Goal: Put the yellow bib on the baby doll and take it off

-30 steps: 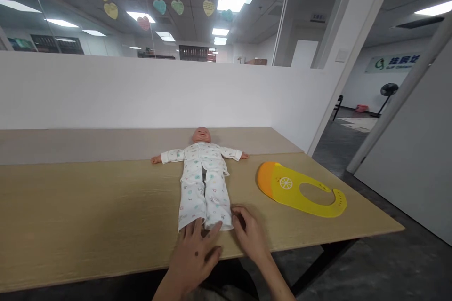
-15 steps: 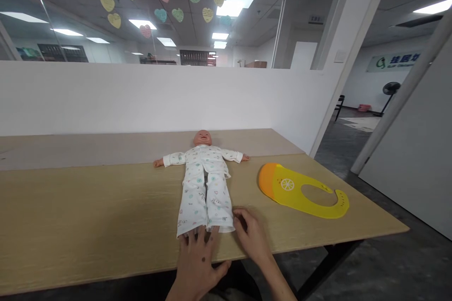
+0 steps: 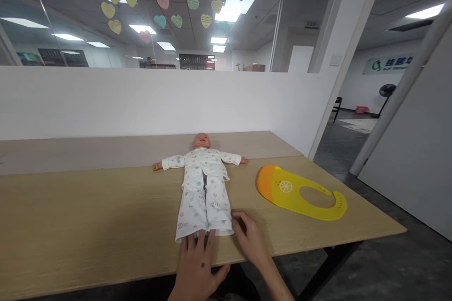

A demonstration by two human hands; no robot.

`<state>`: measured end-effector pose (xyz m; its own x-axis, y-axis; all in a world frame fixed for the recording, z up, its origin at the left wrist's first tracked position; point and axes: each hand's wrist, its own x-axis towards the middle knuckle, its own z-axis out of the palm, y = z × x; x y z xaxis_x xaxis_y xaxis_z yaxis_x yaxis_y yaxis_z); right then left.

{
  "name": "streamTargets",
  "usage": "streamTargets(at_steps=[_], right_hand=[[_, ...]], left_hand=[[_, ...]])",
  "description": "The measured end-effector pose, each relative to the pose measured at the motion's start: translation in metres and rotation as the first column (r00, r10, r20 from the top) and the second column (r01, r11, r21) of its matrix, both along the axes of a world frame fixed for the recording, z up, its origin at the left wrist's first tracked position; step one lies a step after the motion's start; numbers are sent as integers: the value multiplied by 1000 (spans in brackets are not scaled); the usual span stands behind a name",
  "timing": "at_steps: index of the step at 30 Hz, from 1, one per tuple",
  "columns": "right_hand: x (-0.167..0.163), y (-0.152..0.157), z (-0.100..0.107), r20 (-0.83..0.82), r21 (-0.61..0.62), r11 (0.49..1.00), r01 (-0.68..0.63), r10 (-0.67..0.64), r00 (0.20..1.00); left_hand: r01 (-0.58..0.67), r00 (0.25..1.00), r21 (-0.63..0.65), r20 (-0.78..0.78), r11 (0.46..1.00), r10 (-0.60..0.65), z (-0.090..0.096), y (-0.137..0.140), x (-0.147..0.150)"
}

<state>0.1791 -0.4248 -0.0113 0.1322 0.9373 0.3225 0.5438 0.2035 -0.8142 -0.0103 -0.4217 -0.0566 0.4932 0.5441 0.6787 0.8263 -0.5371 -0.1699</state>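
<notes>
From the head camera: face up on the worktop [image 3: 106, 211], a doll [image 3: 201, 141] in a patterned white top [image 3: 201, 160] and matching trousers [image 3: 192, 204], arms stretched out sideways, head toward the white wall [image 3: 123, 103]. Left hand [image 3: 196, 261] spread, palm down, fingertips at the left-hand trouser hem; under the cloth or merely against it, impossible to tell. Right hand [image 3: 250, 240] loosely curled at the outer edge of the other leg; pinching cloth or only resting, unclear. By appearance, top and trousers already on, trouser legs laid fairly straight, feet out of sight. Not on the doll: a yellow bib [image 3: 300, 204] with an orange end, flat and unfastened, apart to the right. Writing: blue Chinese characters beside a green logo on a sign [image 3: 386, 65], partly cut off by the door [image 3: 416, 141]; scribbles on heart-shaped notes [image 3: 177, 21], too small to read; on the bib, a white citrus-slice print, no legible brand.
</notes>
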Motion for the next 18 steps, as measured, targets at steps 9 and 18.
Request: streamTargets(at_steps=[9,18], right_hand=[[-1,0,1,2,27,999,18,-18,1000],[4,3,-5,-346,20,992,121,-107,932]], left_hand=[[-5,1000,54,-30,999,6,9,-4,-1],[-40,995,-32,-89,999,37,10,-8,-5]])
